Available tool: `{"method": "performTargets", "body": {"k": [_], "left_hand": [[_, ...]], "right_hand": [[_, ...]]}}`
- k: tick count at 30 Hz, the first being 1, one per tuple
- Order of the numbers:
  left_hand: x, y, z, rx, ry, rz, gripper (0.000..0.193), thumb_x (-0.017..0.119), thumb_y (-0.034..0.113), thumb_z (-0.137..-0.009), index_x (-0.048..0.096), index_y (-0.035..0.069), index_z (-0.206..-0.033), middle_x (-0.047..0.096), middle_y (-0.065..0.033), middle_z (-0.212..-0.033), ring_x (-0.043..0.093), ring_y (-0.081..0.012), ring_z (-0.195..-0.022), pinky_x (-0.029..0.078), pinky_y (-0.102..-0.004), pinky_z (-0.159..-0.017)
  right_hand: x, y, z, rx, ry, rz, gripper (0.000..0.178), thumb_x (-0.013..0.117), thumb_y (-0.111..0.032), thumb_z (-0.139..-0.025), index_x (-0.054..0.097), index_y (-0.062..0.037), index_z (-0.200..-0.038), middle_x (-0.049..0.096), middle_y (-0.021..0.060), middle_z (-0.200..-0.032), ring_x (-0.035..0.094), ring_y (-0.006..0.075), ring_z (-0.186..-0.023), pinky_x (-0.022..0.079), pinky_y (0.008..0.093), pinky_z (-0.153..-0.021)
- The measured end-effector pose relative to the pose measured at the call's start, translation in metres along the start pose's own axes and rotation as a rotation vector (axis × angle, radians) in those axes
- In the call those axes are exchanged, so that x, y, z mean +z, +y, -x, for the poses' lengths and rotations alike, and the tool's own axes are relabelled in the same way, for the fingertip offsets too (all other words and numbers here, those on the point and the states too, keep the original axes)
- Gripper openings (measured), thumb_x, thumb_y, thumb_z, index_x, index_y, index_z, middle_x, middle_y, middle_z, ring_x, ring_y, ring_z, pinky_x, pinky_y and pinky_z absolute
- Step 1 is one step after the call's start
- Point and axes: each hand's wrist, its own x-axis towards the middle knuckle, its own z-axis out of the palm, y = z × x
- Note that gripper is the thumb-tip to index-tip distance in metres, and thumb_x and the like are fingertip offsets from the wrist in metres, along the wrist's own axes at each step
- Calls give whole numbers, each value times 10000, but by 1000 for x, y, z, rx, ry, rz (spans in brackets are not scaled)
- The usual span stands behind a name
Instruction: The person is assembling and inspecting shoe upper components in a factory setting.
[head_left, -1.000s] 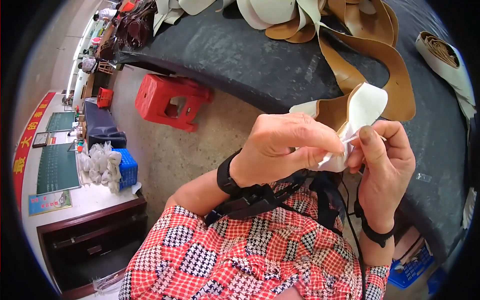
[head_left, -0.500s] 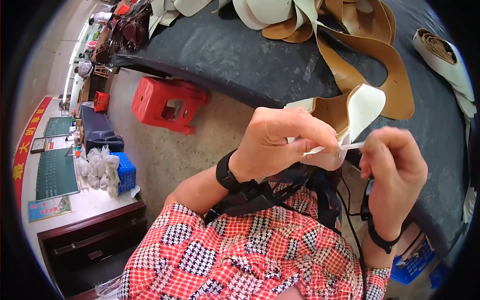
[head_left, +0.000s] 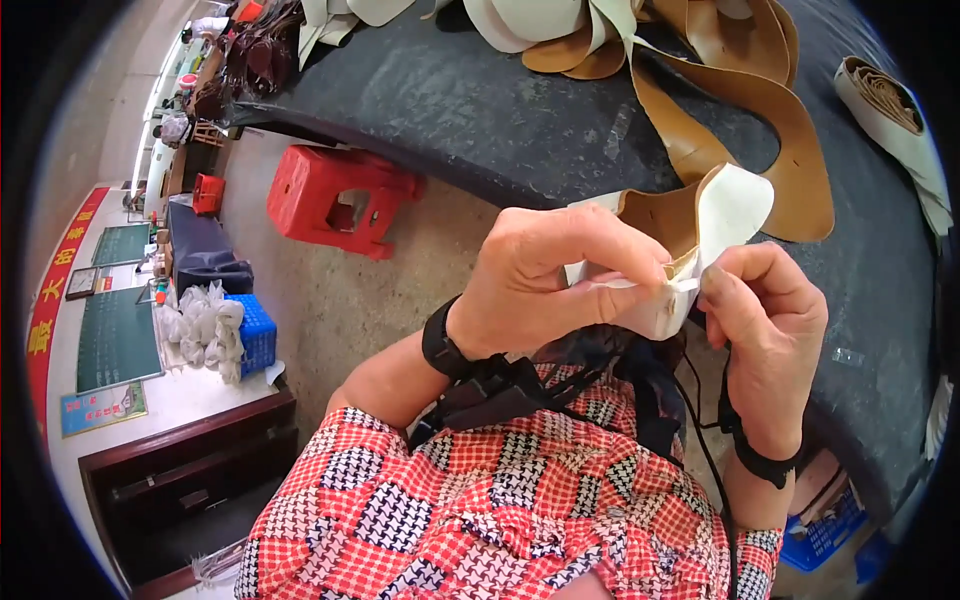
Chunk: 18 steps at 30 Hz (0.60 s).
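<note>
Cream-white and tan leather piece sits at centre frame, above the lap, just off the dark table edge. Left hand fingers clamp its lower edge; right hand fingers pinch a thin white strip there. Red stool stands upper left.

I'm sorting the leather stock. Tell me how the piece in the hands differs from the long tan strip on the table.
The held piece is small, folded and cream-faced; the tan strip is long, brown and winds loosely. The held piece is pinched between left hand and right hand, off the table; the tan strip lies untouched on the dark table. Both show tan leather.
</note>
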Motion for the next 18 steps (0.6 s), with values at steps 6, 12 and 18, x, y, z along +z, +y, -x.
{"method": "performTargets", "body": {"k": [6,12,18], "left_hand": [[0,-1,-4,25,-65,-19,103,674,68,-762,640,10,-841,657,-169,-847,638,-220,-745,440,-294,-639],[1,-5,-7,64,-50,-23,110,675,75,-764,643,12,-848,657,-167,-848,637,-223,-739,437,-296,-639],[1,-5,-8,64,-27,-31,95,676,75,-766,641,18,-833,656,-166,-837,634,-220,-725,435,-291,-636]], "right_hand": [[-5,1,-9,30,-8,-61,74,607,-52,-824,600,19,-844,570,-7,-691,465,15,-563,361,152,-492],[-8,2,-13,89,-37,-79,77,617,-51,-811,601,16,-845,575,-6,-684,472,18,-555,363,151,-492],[-11,5,-18,94,-75,-128,64,616,-36,-802,598,11,-842,576,-5,-675,472,17,-551,363,154,-489]]}}
